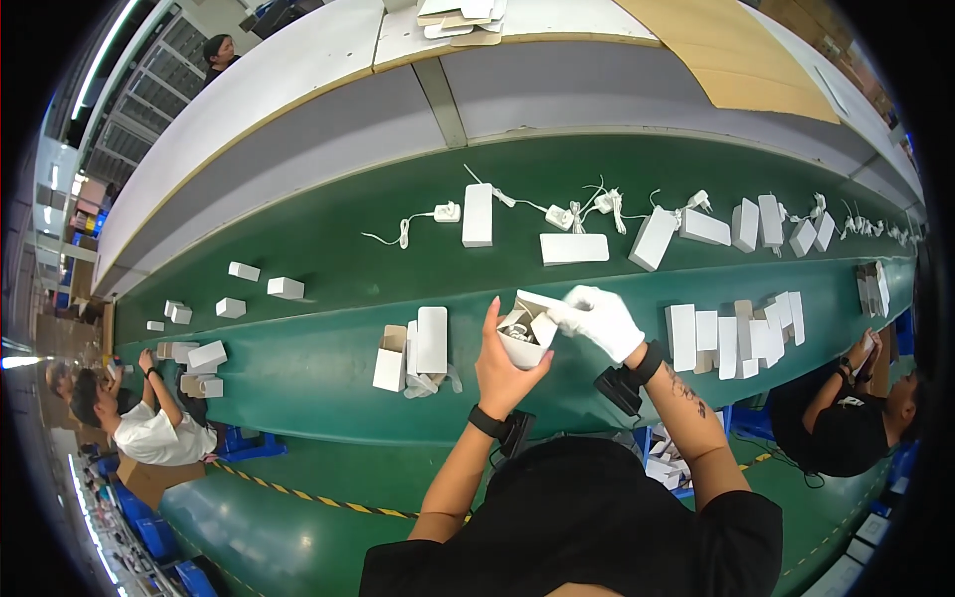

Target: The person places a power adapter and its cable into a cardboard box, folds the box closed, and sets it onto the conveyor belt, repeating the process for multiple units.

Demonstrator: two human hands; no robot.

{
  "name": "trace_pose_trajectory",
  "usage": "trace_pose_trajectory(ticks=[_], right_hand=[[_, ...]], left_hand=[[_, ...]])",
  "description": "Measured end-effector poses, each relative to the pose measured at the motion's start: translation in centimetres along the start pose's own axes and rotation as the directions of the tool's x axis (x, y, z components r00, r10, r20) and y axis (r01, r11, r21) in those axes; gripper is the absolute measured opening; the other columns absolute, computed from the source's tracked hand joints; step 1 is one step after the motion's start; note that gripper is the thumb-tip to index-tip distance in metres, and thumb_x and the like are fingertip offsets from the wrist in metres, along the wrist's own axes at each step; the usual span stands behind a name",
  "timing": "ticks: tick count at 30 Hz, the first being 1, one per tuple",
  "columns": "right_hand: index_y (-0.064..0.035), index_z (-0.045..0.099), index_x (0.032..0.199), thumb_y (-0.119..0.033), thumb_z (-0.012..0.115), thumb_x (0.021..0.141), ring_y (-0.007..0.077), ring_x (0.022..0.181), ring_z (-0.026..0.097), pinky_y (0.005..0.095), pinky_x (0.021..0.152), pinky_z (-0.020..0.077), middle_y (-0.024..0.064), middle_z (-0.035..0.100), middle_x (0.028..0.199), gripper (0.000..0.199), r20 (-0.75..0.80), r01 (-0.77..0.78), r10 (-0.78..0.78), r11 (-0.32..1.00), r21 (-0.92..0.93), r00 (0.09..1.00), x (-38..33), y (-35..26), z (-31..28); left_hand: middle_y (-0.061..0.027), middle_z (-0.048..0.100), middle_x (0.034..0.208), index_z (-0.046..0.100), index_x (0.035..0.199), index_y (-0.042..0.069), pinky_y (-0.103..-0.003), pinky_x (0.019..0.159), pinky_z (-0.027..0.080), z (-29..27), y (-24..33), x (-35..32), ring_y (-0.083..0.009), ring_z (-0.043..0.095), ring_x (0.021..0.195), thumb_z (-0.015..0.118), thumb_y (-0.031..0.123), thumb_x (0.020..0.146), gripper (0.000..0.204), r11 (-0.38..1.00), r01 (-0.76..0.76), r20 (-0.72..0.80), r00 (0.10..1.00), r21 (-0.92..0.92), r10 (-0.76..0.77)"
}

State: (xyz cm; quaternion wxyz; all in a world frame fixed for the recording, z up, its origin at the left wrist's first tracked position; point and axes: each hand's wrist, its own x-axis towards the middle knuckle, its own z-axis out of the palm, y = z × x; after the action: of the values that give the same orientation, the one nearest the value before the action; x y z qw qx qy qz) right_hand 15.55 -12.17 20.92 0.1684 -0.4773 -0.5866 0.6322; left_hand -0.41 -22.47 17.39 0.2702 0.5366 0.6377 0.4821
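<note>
My bare left hand [503, 372] is wrapped round a small white box [519, 350], thumb on one side and fingers on the other. The box is tilted with its top open, and something coiled and pale, partly hidden, sits inside. My right hand [603, 324], in a white glove, has its fingers closed at the box's raised top flap [538, 299]. To the left on the green bench stand an open white box [389, 370] and a taller white box [432, 339], with clear plastic wrapping at their foot. Several white boxes [681, 337] stand grouped to the right.
Beyond lies a green conveyor belt [328, 224] with white boxes [477, 216] and white plug adapters [448, 212] with cables. A white shelf [298, 75] runs behind it, with cardboard [736, 60] overhanging. Co-workers sit left [159, 430] and right [846, 428].
</note>
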Motion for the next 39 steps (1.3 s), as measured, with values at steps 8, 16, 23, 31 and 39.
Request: trace_pose_trajectory(ticks=[8, 16, 23, 31, 39], right_hand=[[-0.0072, 0.061, 0.094, -0.032, 0.058, 0.087, 0.0232, 0.057, 0.062, 0.0356, 0.054, 0.0488, 0.0068, 0.066, 0.074, 0.026, 0.064, 0.375, -0.384, 0.831, -0.412, 0.921, -6.1, -0.7, 1.1], [-0.0127, 0.061, 0.094, -0.037, 0.054, 0.086, 0.0285, 0.067, 0.063, 0.0379, 0.059, 0.0494, 0.0092, 0.065, 0.080, 0.027, 0.176, 0.290, -0.241, 0.602, -0.744, 0.954, -6.0, -3.3, 0.7], [-0.0125, 0.063, 0.082, -0.034, 0.061, 0.081, 0.0237, 0.071, 0.059, 0.0384, 0.061, 0.0459, 0.0040, 0.061, 0.076, 0.022, 0.011, 0.273, -0.531, 0.419, -0.866, 0.847, -5.5, 1.0, 2.1], [-0.0116, 0.065, 0.073, -0.021, 0.069, 0.073, 0.0249, 0.072, 0.056, 0.0366, 0.062, 0.0429, 0.0032, 0.062, 0.075, 0.011, -0.207, 0.332, -0.776, 0.473, -0.816, 0.596, -5.3, 1.8, 5.2], [-0.0121, 0.067, 0.076, -0.023, 0.061, 0.076, 0.0252, 0.074, 0.057, 0.0375, 0.070, 0.0422, 0.0039, 0.064, 0.078, 0.012, -0.283, 0.314, -0.713, 0.581, -0.750, 0.642, -5.1, 1.9, 6.1]], left_hand=[[-0.0142, 0.054, 0.112, 0.025, 0.140, 0.006, -0.039, 0.081, 0.049, 0.2, 1.1, -2.8, -0.0311, 0.057, 0.099, 0.082, 0.019, 0.058, 0.100, 0.909, -0.204, 0.054, 0.979, 0.363, 0.198], [-0.0110, 0.054, 0.112, 0.030, 0.138, 0.010, -0.039, 0.077, 0.049, 0.6, 0.9, -2.8, -0.0293, 0.054, 0.101, 0.083, 0.022, 0.058, 0.097, 0.916, -0.201, 0.027, 0.979, 0.347, 0.204], [-0.0101, 0.054, 0.107, 0.028, 0.139, 0.009, -0.038, 0.078, 0.048, 1.3, 1.2, -3.2, -0.0295, 0.055, 0.098, 0.085, 0.020, 0.055, 0.102, 0.946, -0.010, -0.089, 0.995, 0.323, 0.041], [-0.0102, 0.054, 0.104, 0.029, 0.139, 0.009, -0.039, 0.079, 0.047, 2.8, 1.2, -3.9, -0.0300, 0.053, 0.099, 0.082, 0.016, 0.059, 0.096, 0.891, -0.014, -0.187, 0.976, 0.453, 0.110], [-0.0108, 0.055, 0.108, 0.033, 0.138, 0.009, -0.040, 0.081, 0.047, 3.1, 0.8, -4.7, -0.0325, 0.053, 0.101, 0.079, 0.007, 0.059, 0.091, 0.897, -0.083, -0.211, 0.959, 0.434, 0.190]])
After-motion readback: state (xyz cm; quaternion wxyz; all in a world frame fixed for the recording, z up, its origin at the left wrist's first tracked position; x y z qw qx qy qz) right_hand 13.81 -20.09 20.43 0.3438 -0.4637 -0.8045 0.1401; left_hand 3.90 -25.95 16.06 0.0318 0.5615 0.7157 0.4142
